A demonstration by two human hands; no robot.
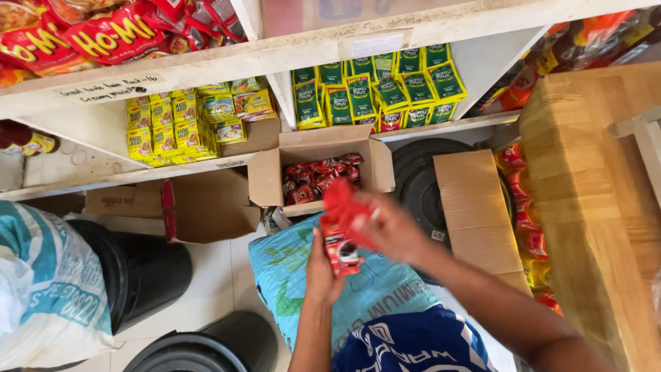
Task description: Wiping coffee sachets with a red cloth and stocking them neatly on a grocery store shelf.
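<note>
Left hand [322,265] comes up from below, fingers closed around a small red sachet [342,253] held upright, pinched between thumb and fingers. Right hand [385,227] reaches in from the right just above it, motion-blurred, grip closed on a bunch of red sachets [342,201]; exact finger placement cannot be told through the blur. Both hands sit over a teal woven sack [289,269], directly in front of an open cardboard box [270,180] with more red sachets loose inside it. The box sits on the edge of the lower shelf [89,180]. Behind it on the shelf, yellow packets [165,131] stacked at left, green packets [375,89] hanging in rows at right. The upper shelf holds big red snack bags [103,34]. A flat cardboard piece [475,207] lies over a black round lid [416,186] to the right of the box. A wooden counter [592,207] runs down the far right. Black bins [148,269] and a white-teal sack [48,289] stand on the left floor.
</note>
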